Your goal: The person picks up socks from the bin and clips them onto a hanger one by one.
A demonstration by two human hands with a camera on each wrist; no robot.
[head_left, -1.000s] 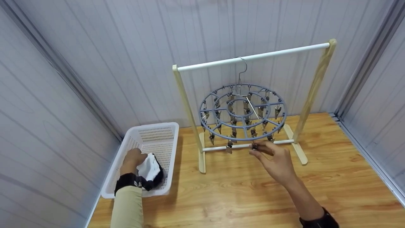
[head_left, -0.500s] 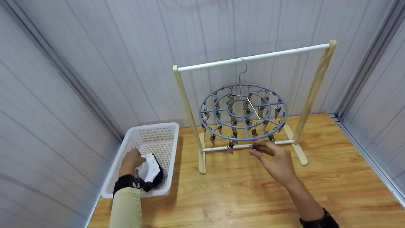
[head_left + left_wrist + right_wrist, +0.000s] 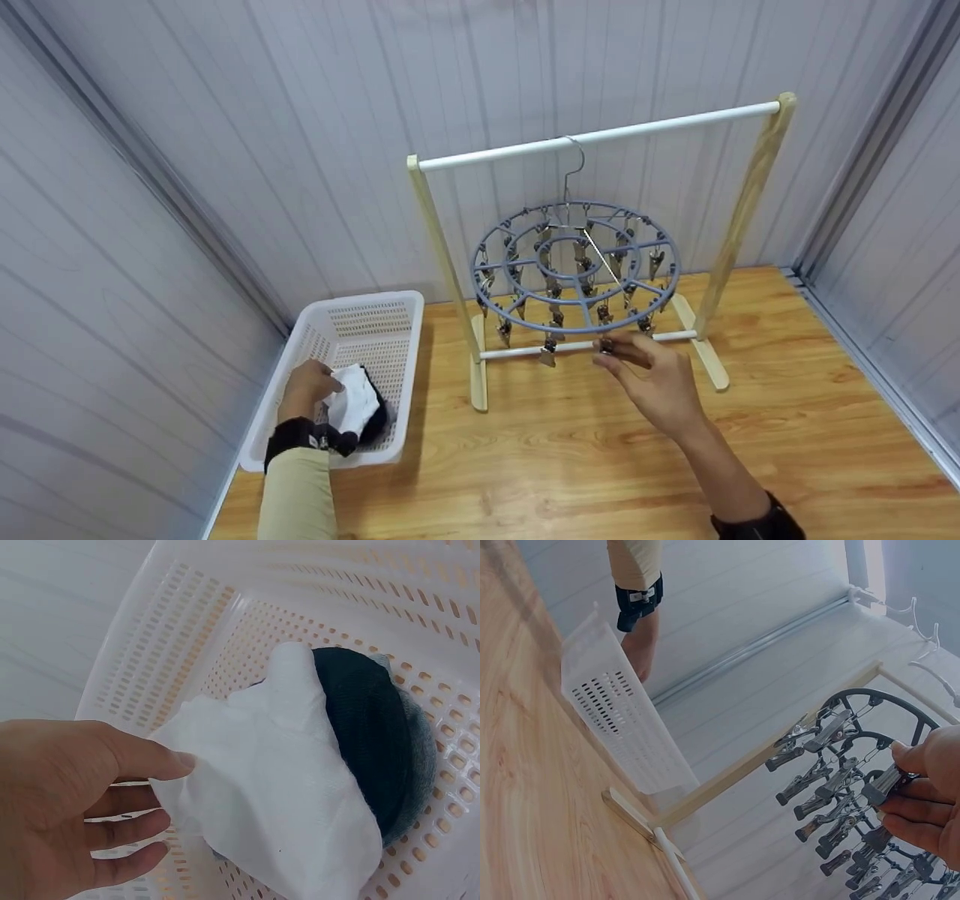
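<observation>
In the head view my left hand is inside the white basket at the left. It pinches the left edge of a crumpled white cloth, thumb on top, the other fingertips partly behind it. Under the white cloth lie a dark navy cloth and a grey-blue one. My right hand is at the front rim of a round grey clip hanger. Between thumb and fingers it holds one metal clip of that hanger. No cloth shows in this clip.
A wooden stand with a white top rod carries the hanger by its hook. Several other clips dangle close around my right hand. Panel walls enclose the wooden table.
My left hand has shifted slightly left and down in the basket, at the white cloth's edge. The right hand stays on its clip, almost still.
</observation>
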